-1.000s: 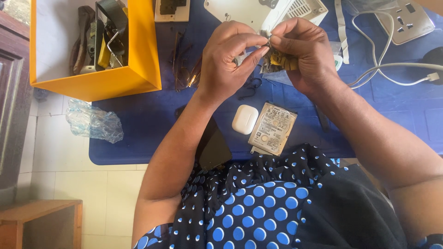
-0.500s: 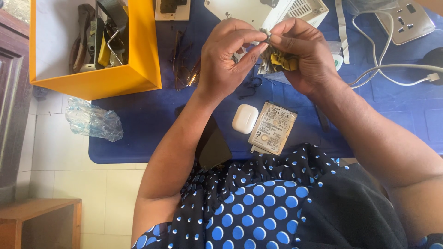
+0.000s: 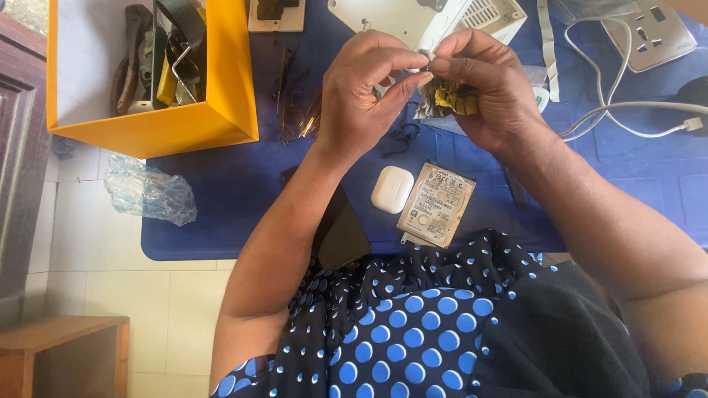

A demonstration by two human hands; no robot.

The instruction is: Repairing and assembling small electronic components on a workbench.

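1. A yellow box (image 3: 184, 129) sits at the far left of the blue mat (image 3: 641, 191) — tools inside.
2. A white earbud case (image 3: 391, 189) lies just beside a bare hard drive (image 3: 436, 204).
3. Crumpled clear plastic (image 3: 147, 193) lies at the mat's left edge — a white cable (image 3: 627, 107) trails at right.

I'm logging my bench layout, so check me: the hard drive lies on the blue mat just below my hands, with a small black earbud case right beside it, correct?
Not quite. In the head view the earbud case is white, not black. The rest holds: it sits right beside the hard drive on the blue mat, just below the left hand and right hand.
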